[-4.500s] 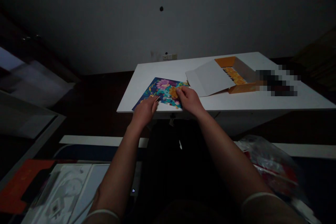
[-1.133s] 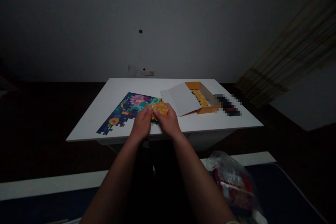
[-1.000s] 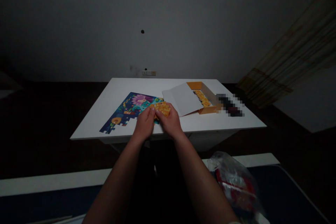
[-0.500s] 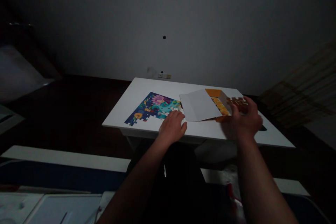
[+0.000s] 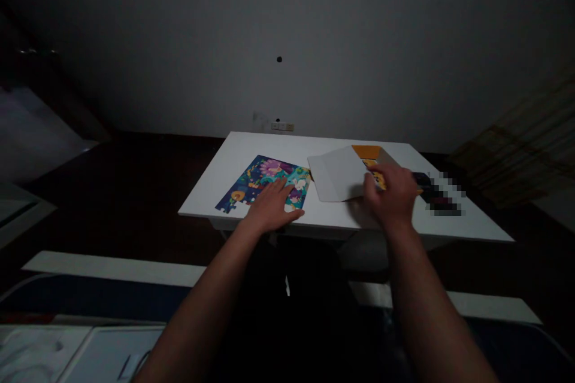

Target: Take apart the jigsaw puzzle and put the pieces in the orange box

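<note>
Jigsaw part-joined near the surface's front edge, leftward.
Left hand spread over ragged, seemingly unfinished side; yellow pieces sit in box; right hand there, grip: cannot tell.

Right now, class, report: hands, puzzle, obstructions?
Left hand spread over jigsaw puzzle, partly covering it. Right hand curled at orange box, grip unclear. White flap close beside puzzle.
</note>
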{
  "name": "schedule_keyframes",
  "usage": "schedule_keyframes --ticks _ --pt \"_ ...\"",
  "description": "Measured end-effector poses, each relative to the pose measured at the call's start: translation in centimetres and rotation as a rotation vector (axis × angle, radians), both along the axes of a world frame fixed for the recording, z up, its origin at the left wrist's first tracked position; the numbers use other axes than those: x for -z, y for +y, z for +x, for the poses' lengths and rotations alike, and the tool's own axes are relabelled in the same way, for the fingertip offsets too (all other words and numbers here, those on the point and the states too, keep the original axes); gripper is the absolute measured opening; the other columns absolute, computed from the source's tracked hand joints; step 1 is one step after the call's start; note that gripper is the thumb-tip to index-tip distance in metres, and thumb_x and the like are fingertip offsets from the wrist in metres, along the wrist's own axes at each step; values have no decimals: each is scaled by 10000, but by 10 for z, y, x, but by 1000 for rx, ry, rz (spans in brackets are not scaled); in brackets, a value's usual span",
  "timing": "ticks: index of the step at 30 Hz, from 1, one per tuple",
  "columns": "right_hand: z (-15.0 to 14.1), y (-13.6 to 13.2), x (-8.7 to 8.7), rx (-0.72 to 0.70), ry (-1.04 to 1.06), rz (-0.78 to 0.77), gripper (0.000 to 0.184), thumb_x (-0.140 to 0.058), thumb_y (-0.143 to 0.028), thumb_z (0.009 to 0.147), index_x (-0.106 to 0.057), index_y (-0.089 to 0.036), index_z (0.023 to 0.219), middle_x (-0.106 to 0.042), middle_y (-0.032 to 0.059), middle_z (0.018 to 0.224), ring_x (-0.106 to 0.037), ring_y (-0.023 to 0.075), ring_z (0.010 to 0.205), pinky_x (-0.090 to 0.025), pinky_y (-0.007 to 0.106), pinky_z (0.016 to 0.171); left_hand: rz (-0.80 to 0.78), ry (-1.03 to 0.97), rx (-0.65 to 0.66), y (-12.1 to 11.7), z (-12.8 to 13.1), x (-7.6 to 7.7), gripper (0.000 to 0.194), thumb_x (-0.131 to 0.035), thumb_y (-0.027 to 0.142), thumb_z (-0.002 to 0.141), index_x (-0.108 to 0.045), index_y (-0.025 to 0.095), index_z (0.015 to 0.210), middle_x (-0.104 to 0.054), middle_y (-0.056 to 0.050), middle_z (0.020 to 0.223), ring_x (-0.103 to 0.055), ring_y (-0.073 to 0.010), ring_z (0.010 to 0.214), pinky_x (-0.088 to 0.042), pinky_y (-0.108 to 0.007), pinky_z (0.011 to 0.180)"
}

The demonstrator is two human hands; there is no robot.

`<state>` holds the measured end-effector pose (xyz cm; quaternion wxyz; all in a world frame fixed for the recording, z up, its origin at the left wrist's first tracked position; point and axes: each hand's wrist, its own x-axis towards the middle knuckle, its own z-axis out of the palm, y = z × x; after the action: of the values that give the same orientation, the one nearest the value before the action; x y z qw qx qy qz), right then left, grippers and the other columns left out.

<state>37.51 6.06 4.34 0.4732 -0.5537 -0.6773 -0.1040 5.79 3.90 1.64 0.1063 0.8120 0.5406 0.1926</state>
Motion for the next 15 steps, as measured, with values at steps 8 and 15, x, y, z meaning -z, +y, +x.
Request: schedule_keyframes --ticks 8,15 --pt "-113 -1 35 -640 158 -344 297 -658 -204 960 -792 -290 1211 -806 104 1232 -723 356 1193 -570 599 1130 -8 -3 -55 -2 7 0 652 -770 499 1035 -593 213 1593 -629 -209 1647 -556 -438 1574 -455 -610 1314" --pt "-107 7 49 -688 129 -398 486 -617 -62 861 -794 -289 1253 -801 96 1318 -705 351 1269 -548 612 1195 -45 92 -73 -1 13 -15 594 -807 460 1039 -586 210 1531 -679 -245 1542 -684 -449 1387 -576 -583 1133"
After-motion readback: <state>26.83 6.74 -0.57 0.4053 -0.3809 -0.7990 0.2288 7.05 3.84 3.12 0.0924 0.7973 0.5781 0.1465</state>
